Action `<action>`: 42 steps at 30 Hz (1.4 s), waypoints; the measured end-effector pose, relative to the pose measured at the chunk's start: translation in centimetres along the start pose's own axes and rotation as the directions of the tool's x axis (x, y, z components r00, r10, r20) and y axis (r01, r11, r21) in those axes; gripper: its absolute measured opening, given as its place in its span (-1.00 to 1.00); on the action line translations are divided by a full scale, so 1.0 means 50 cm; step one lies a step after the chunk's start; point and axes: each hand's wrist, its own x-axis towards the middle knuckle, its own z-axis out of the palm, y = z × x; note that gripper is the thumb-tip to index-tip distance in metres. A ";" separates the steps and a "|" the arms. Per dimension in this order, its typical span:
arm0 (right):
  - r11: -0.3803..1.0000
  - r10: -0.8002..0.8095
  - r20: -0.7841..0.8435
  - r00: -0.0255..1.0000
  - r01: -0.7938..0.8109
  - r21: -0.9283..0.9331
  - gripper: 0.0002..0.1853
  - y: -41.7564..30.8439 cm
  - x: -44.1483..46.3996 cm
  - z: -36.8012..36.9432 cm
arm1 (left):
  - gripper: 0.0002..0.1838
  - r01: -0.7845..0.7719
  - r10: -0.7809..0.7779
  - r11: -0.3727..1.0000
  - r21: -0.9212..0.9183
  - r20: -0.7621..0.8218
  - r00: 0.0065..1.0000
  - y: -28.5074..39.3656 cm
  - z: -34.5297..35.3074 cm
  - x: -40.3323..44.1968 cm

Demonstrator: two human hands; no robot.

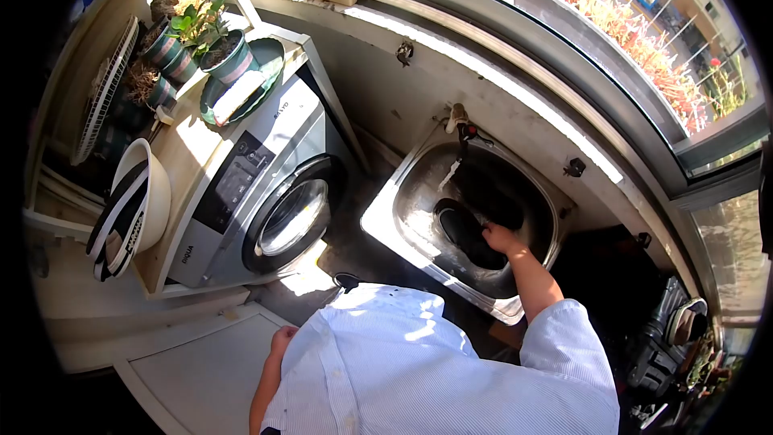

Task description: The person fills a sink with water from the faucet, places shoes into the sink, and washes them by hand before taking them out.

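Striped shirt [386, 362] nearest. Right hand [502, 239] closed on edge of dark, sole-shaped item [460, 229] in sink [380, 216], faucet [457, 118] beyond the grip. Left hand [283, 341] beside shirt; grip unclear.

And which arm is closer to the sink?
Right. The right arm reaches into the sink; the left arm is outside it, beside the shirt.

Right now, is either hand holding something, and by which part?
The right hand seems to hold the dark oval object by its edge; nothing shows in the left hand.
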 end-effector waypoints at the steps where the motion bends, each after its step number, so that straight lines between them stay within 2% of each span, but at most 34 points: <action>1: 1.000 0.003 0.000 1.000 -0.003 0.002 -0.55 -0.008 -0.006 -0.001 | -0.71 -0.031 0.032 0.997 0.065 -0.010 0.999 -0.015 0.000 0.001; 3: 0.996 0.074 -0.066 0.995 -0.076 -0.042 -0.55 -0.029 -0.016 -0.002 | -0.70 -0.061 0.064 0.989 0.131 -0.019 0.998 -0.011 0.000 -0.006; 4: 0.996 0.075 -0.065 0.995 -0.077 -0.040 -0.55 -0.023 -0.014 0.007 | -0.67 -0.019 0.022 0.992 0.123 -0.025 0.999 -0.004 0.002 -0.016; 6: 0.998 -0.035 -0.135 0.990 0.043 0.053 -0.60 -0.014 -0.011 0.032 | -0.65 0.025 -0.022 0.993 0.119 -0.027 0.999 0.013 0.003 -0.029; 7: 0.998 -0.032 -0.135 0.990 0.039 0.054 -0.60 0.015 0.010 0.057 | -0.63 0.017 -0.018 0.981 0.192 -0.001 1.000 0.003 0.005 -0.022; 9: 0.890 -0.420 -0.269 0.867 0.335 -0.308 -0.63 0.084 0.051 0.104 | -0.62 0.005 -0.014 0.963 0.268 0.031 0.999 -0.025 0.007 -0.003; 10: 0.894 -0.412 -0.273 0.869 0.328 -0.306 -0.63 0.081 0.042 0.101 | -0.62 -0.013 0.004 0.947 0.321 0.030 1.000 -0.041 0.006 0.011; 11: 0.727 -0.587 -0.286 0.757 0.338 -0.597 -0.68 0.072 0.031 0.095 | -0.62 -0.032 0.022 0.927 0.373 0.031 0.999 -0.040 0.004 0.015; 12: 0.617 -0.664 -0.258 0.702 0.319 -0.720 -0.70 0.063 0.025 0.088 | -0.62 -0.033 0.020 0.924 0.380 0.039 0.999 -0.040 0.003 0.016; 13: 0.495 -0.734 -0.227 0.640 0.276 -0.824 -0.71 0.055 0.019 0.083 | -0.62 -0.105 0.094 0.918 0.381 0.048 0.994 -0.019 0.003 0.011; 14: 0.745 -0.596 -0.276 0.754 0.392 -0.539 -0.67 0.048 0.025 0.075 | -0.63 -0.174 0.165 0.908 0.381 0.055 0.985 0.003 0.003 0.003; 15: 0.893 -0.447 -0.254 0.857 0.415 -0.173 -0.61 0.037 0.033 0.065 | -0.63 -0.172 0.162 0.908 0.383 0.059 0.985 0.028 0.004 -0.003; 16: 0.894 -0.446 -0.252 0.859 0.413 -0.172 -0.61 0.017 0.030 0.049 | -0.62 -0.103 0.090 0.933 0.346 0.053 0.995 0.050 0.006 -0.006; 17: 0.924 -0.359 -0.389 0.848 0.266 -0.274 -0.61 -0.018 0.013 0.021 | -0.61 -0.030 0.015 0.951 0.308 0.050 0.999 0.061 0.007 -0.008; 18: 0.933 -0.281 -0.525 0.804 0.099 -0.347 -0.61 -0.046 -0.007 -0.007 | -0.61 -0.027 0.011 0.950 0.311 0.052 0.999 0.070 0.006 -0.013; 22: 0.957 -0.268 -0.607 0.748 0.133 -0.259 -0.49 -0.097 -0.059 -0.098 | -0.60 -0.052 0.037 0.952 0.302 0.058 0.998 0.061 0.005 -0.003; 24: 0.962 -0.272 -0.590 0.760 0.233 -0.144 -0.39 -0.086 -0.059 -0.110 | -0.60 -0.051 0.037 0.949 0.312 0.051 0.998 0.041 -0.002 0.001; 25: 0.960 -0.279 -0.589 0.759 0.241 -0.145 -0.39 -0.084 -0.052 -0.113 | -0.60 -0.063 0.047 0.940 0.335 0.057 0.997 0.043 -0.005 -0.003; 27: 0.931 -0.360 -0.557 0.748 0.254 -0.261 -0.36 -0.086 -0.045 -0.113 | -0.60 -0.074 0.057 0.931 0.356 0.058 0.997 0.047 -0.009 -0.011; 28: 0.918 -0.387 -0.545 0.744 0.259 -0.299 -0.35 -0.092 -0.045 -0.115 | -0.60 -0.022 0.020 0.961 0.276 0.009 1.000 0.074 -0.015 -0.034; 29: 0.933 -0.356 -0.570 0.741 0.250 -0.257 -0.37 -0.119 -0.067 -0.121 | -0.61 0.026 -0.021 0.981 0.192 -0.033 0.999 0.099 -0.017 -0.050; 31: 0.946 -0.323 -0.598 0.734 0.241 -0.216 -0.38 -0.174 -0.095 -0.143 | -0.61 0.034 -0.030 0.984 0.175 -0.026 0.999 0.097 -0.016 -0.051; 33: 0.973 -0.211 -0.494 0.844 0.131 -0.191 -0.41 -0.216 -0.111 -0.157 | -0.62 0.048 -0.045 0.987 0.155 -0.020 0.999 0.090 -0.013 -0.055; 34: 0.973 -0.211 -0.494 0.843 0.132 -0.191 -0.41 -0.189 -0.092 -0.135 | -0.63 0.060 -0.058 0.992 0.108 -0.016 0.998 0.093 -0.009 -0.059; 36: 0.942 -0.237 -0.389 0.890 0.113 -0.315 -0.45 -0.111 -0.037 -0.076 | -0.64 0.069 -0.069 0.996 0.060 -0.011 0.998 0.093 -0.005 -0.060; 37: 0.943 -0.235 -0.392 0.890 0.110 -0.316 -0.45 -0.123 -0.049 -0.093 | -0.64 0.041 -0.042 0.996 0.084 0.000 0.999 0.086 -0.004 -0.052; 40: 0.907 -0.288 -0.404 0.868 0.112 -0.406 -0.52 -0.171 -0.090 -0.144 | -0.66 0.018 -0.019 0.991 0.130 0.002 1.000 0.087 -0.001 -0.040; 42: 0.931 -0.366 -0.632 0.683 0.260 -0.257 -0.49 -0.134 -0.071 -0.120 | -0.67 0.025 -0.024 0.988 0.151 -0.011 1.000 0.079 -0.003 -0.030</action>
